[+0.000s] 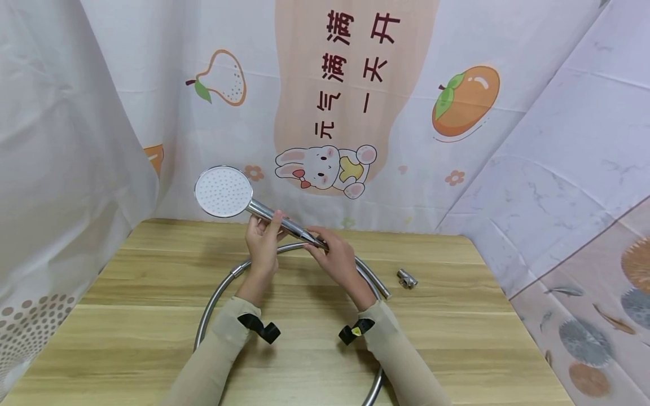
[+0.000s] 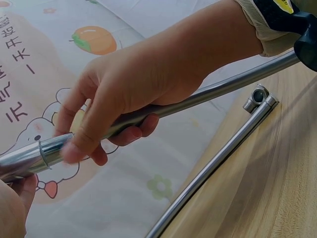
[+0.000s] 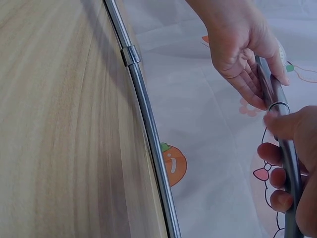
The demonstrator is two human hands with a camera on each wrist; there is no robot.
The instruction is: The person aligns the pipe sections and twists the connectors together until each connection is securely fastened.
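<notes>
A shower head (image 1: 223,192) with a white nozzle face and chrome handle is held up over the back of the table, its face toward the head camera. My left hand (image 1: 263,248) grips the handle, thumb on top. At the handle's lower end, my right hand (image 1: 337,259) holds the end of the metal shower hose (image 1: 205,316). In the left wrist view, the hose passes through the curled fingers of the right hand (image 2: 133,79), thumb and fingertips right at the joint with the handle (image 2: 47,151). Part of the joint is hidden by fingers.
The hose loops across the wooden table (image 1: 457,338) and under both forearms. A small chrome fitting (image 1: 407,278) lies to the right, near the hose's free end (image 1: 386,293). Printed curtains (image 1: 167,113) stand close behind the table and along its sides.
</notes>
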